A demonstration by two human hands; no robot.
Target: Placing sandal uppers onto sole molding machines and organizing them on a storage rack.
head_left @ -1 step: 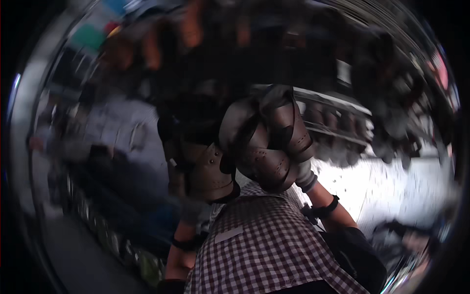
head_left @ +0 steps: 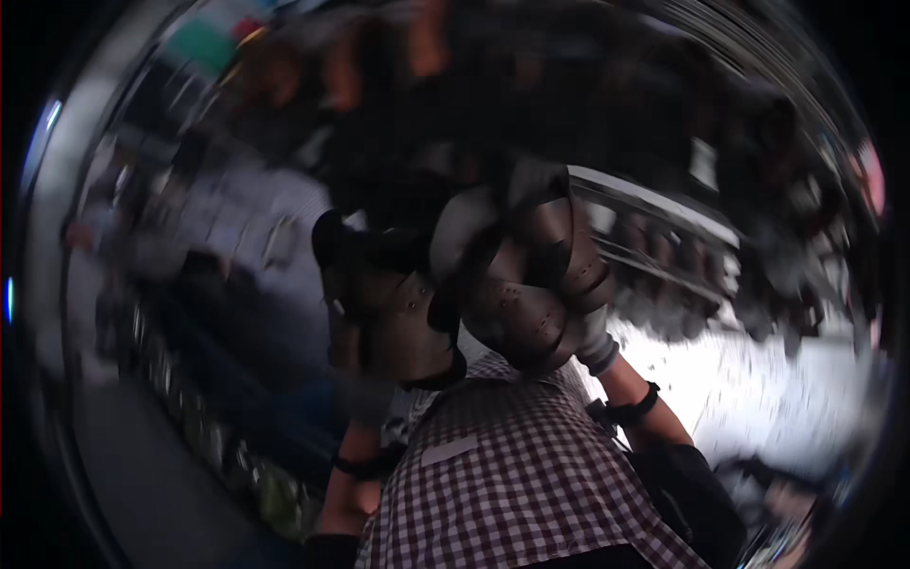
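Observation:
Two dark brown leather shoe uppers (head_left: 521, 318) with rows of small punched holes hang together in front of my apron. My right hand (head_left: 595, 343), in a grey glove, grips them from the right side; its fingers are mostly hidden behind the leather. Left of them is a lighter brown shoe upper (head_left: 403, 332) with eyelets and a black opening. Under its lower left side my left hand (head_left: 368, 403) holds it, the fingers lost in shadow. The uppers stand close together, and I cannot make out whether they touch.
A dark rack (head_left: 474, 104) of blurred shoe parts spans the far side, with brown pieces (head_left: 427, 43) along its top. Lower shelves (head_left: 664, 251) hold more dark shoes at right. Pale floor (head_left: 720, 379) shows below them. Dark blue material (head_left: 246, 351) lies at left.
The surroundings have shifted right and slightly down in view as my head turns. Both hands keep hold of the uppers, which stay in nearly the same place before me.

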